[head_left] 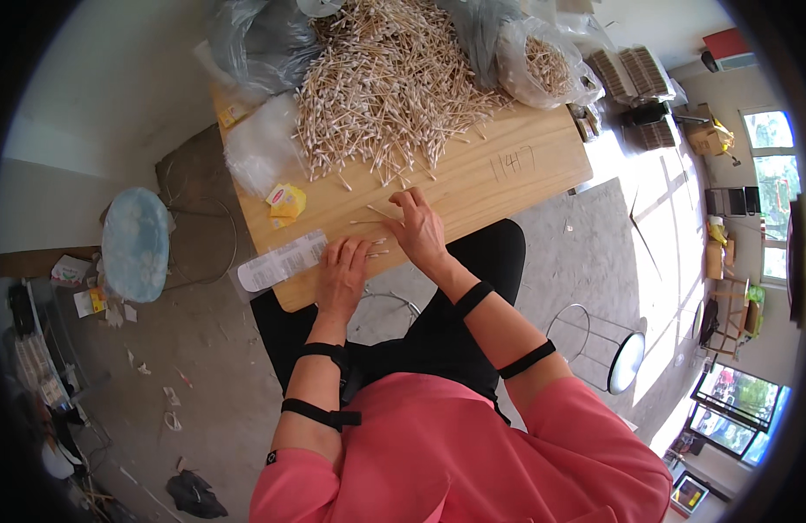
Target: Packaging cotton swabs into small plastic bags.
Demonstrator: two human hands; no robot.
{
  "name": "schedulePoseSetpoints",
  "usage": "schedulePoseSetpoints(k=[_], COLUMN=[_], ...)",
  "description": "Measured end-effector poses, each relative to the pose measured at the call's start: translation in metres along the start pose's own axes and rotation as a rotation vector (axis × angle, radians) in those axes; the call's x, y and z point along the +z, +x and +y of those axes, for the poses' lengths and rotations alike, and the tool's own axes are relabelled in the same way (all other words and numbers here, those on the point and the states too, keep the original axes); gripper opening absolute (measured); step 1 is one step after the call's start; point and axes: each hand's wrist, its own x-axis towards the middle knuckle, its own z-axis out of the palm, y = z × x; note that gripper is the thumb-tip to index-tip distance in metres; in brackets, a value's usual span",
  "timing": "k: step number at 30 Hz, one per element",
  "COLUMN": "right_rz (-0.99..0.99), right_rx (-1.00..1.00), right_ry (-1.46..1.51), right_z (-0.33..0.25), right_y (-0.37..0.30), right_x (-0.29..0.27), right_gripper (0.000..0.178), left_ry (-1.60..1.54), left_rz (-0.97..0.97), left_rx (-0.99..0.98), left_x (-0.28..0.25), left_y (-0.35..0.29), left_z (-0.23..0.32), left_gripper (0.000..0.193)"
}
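A large heap of cotton swabs, with thin wooden sticks and white tips, covers the far part of the wooden table. Near the front edge, my left hand is closed with its fingers bent down over a few swabs, whose ends stick out to the right. Its fingertips also touch the end of a flat white printed packet. Just right of it, my right hand has its thumb and fingers pinched, with two swabs pointing left from the fingertips. The pinch itself is partly hidden.
A clear plastic bag and a small yellow packet lie on the table's left side. Another clear bag of swabs stands far right. Stools, one blue-topped and one white-topped, flank the table.
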Motion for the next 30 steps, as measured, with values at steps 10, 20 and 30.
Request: schedulePoseSetpoints(k=[10, 20, 30], right_rz=[-0.227, 0.142, -0.074], right_rx=[-0.157, 0.194, -0.014], right_ry=[0.032, -0.139, -0.035], right_z=[0.009, 0.018, 0.018], right_y=[0.006, 0.052, 0.023], right_x=[0.01, 0.007, -0.015], right_gripper=[0.013, 0.017, 0.019], left_ry=[0.02, -0.02, -0.004], left_rz=[0.1, 0.018, 0.003], left_rx=[-0.019, 0.003, -0.012], left_x=[-0.008, -0.002, -0.003], left_y=[0.01, 0.007, 0.006], left_z=[0.009, 0.004, 0.003], left_gripper=[0.048, 0.053, 0.048])
